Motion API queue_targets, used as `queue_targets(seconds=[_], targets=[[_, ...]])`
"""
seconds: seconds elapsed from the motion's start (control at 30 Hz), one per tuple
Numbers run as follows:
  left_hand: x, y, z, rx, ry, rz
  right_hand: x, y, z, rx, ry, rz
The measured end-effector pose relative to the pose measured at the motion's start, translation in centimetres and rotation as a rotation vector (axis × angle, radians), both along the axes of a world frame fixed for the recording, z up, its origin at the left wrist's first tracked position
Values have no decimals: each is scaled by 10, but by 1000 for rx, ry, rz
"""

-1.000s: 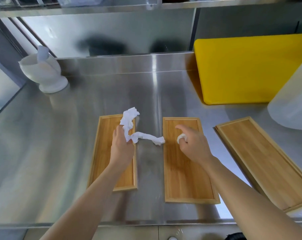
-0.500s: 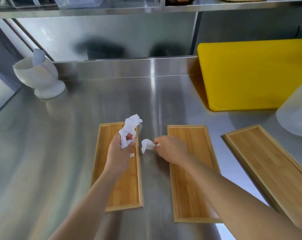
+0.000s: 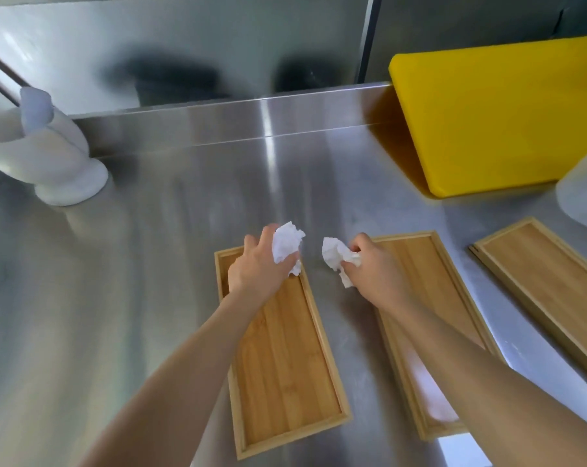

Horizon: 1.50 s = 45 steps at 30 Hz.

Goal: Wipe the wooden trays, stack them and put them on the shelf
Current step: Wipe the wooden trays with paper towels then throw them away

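Three trays, one at lower centre (image 3: 285,352), one right of it (image 3: 430,298) and one at the right edge (image 3: 548,284), are honey-brown wood with lengthwise grain and paler rims. The crumpled tissue pieces (image 3: 287,247) (image 3: 336,259) at centre are white. The board (image 3: 497,116) at upper right is bright yellow. The mortar (image 3: 46,153) at upper left is white, the counter (image 3: 117,264) brushed silver-grey

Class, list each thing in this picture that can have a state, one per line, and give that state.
left hand: closed on a crumpled white paper wad
right hand: closed on a second paper wad
left tray: flat on the counter, empty
middle tray: flat, empty, partly under the right arm
right tray: flat, empty, unstacked
yellow board: leaning on the back wall
mortar: upright, pestle inside
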<state>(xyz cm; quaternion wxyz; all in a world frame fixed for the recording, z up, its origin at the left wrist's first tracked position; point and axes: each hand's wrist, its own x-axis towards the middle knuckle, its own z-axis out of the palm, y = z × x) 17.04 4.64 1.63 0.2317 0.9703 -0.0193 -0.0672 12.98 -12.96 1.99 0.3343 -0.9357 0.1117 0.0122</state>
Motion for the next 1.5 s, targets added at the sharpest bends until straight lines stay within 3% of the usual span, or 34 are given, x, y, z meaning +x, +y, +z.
queue_targets(seconds=[0.13, 0.4, 0.67, 0.83, 0.97, 1.23, 1.5], targets=[[-1, -4, -11, 105, 4, -52, -8, -1, 3, 67, 34, 4], [-5, -20, -11, -2, -41, -62, -35, -22, 9, 94, -24, -80], [-46, -89, 22, -131, -78, -169, -92, -83, 21, 46, -114, -221], [-95, -148, 34, -186, -36, -250, -146, -140, 32, 63, -155, -343], [-147, -200, 39, -177, -111, -316, -200, -192, 28, 62, -172, -432], [-246, -304, 23, -311, -116, -508, -334, -288, -4, 27, -92, -588], [-323, -371, 1, -290, 55, -651, -441, -339, -32, 27, 11, -771]])
